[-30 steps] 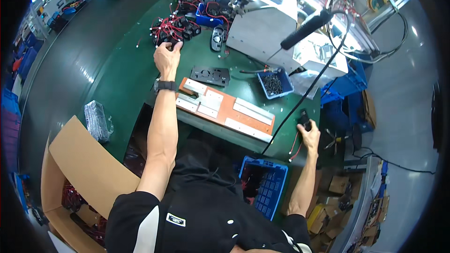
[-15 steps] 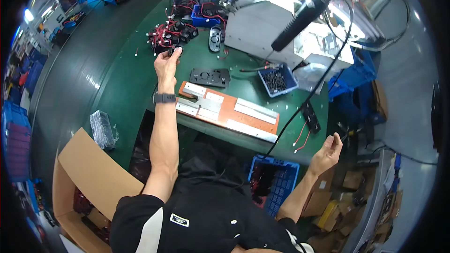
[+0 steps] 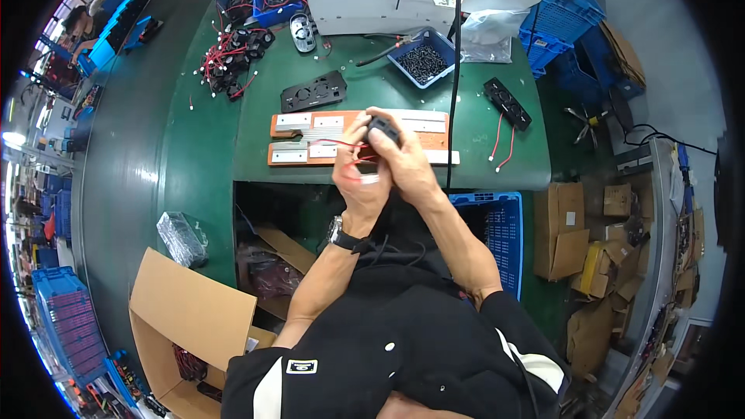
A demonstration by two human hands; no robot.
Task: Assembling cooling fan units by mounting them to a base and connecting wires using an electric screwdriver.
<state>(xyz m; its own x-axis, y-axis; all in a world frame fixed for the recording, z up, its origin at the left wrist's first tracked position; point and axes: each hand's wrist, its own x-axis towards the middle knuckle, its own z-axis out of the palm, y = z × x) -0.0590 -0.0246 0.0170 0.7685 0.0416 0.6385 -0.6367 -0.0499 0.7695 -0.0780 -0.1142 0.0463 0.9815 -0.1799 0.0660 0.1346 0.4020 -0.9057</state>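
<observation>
Both hands are together in front of my chest, over the near edge of an orange jig board with metal plates (image 3: 289, 157). Between them is a small black fan (image 3: 382, 131) with red wires. My left hand (image 3: 362, 182) closes on its left side, and the red wires with a white connector trail over that palm, blurred. My right hand (image 3: 409, 164) grips the fan from the right, thumb on top. Beyond the board lies a black perforated plate (image 3: 314, 92). To the right, a black panel with two red leads (image 3: 507, 103) rests on the green table.
A pile of black fans with red wires (image 3: 231, 60) is at the far left. A blue tray of black screws (image 3: 423, 60) stands beside pliers (image 3: 380, 51). A cable (image 3: 455, 85) hangs down across the board. An open cardboard box (image 3: 190, 302) stands at lower left.
My left hand has come back from the fan pile with a fan. My right hand has moved in from the right side, and both now hold it. The view has shifted.
</observation>
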